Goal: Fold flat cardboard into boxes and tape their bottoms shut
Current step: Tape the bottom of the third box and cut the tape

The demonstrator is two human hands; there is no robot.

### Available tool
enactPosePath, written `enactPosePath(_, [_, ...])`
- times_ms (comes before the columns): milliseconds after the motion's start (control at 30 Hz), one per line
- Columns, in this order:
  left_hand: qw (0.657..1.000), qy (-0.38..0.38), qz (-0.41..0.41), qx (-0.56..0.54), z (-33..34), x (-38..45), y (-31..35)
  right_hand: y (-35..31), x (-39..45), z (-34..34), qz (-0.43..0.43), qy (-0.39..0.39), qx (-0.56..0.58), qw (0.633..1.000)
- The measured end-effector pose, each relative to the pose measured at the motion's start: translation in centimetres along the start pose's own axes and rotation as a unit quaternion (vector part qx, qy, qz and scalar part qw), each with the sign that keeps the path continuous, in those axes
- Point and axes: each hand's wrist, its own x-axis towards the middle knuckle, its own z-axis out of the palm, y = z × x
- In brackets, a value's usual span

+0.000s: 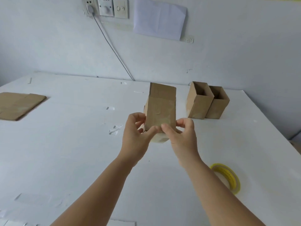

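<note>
A small brown cardboard box (161, 110) is held above the white table, its shiny taped face turned toward me and a flap standing up at its far end. My left hand (136, 136) grips the box's lower left corner, thumb on the front face. My right hand (180, 136) grips the lower right corner, thumb pressing the tape near the bottom edge. A pale roll of clear tape (160, 138) shows just below the box between my hands; whether a hand holds it cannot be told.
Two finished open boxes (206, 103) stand side by side at the back right. Flat cardboard (17, 105) lies at the far left. A yellow tape roll (228, 176) lies near my right forearm. Scraps of clear tape (114, 130) dot the white table (73, 152). A cable (114, 51) hangs down the wall.
</note>
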Motion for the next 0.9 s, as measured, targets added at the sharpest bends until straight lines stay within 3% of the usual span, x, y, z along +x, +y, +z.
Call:
enactPosePath(200, [0.997,-0.028,0.003,0.068,-0.5,-0.2,-1.1,1.0,-0.9,0.7,0.008,0.077,-0.045,0.996])
enactPosePath(367, [0.997,-0.030,-0.005,0.071,-0.9,-0.1,-1.7,1.4,-1.0,1.1,0.032,0.080,-0.074,0.994])
enactPosePath(567, [0.998,-0.056,-0.005,0.038,-1.1,0.5,-2.5,1.2,-0.4,0.7,0.020,0.171,-0.092,0.981])
enactPosePath(733, [0.988,-0.062,0.030,0.137,-0.3,2.1,-3.2,2.0,-0.2,0.3,0.010,0.105,-0.103,0.989])
enactPosePath(900, [0.984,-0.041,-0.015,0.172,2.0,4.8,-3.8,3.1,2.3,-0.8,0.005,0.098,-0.128,0.987])
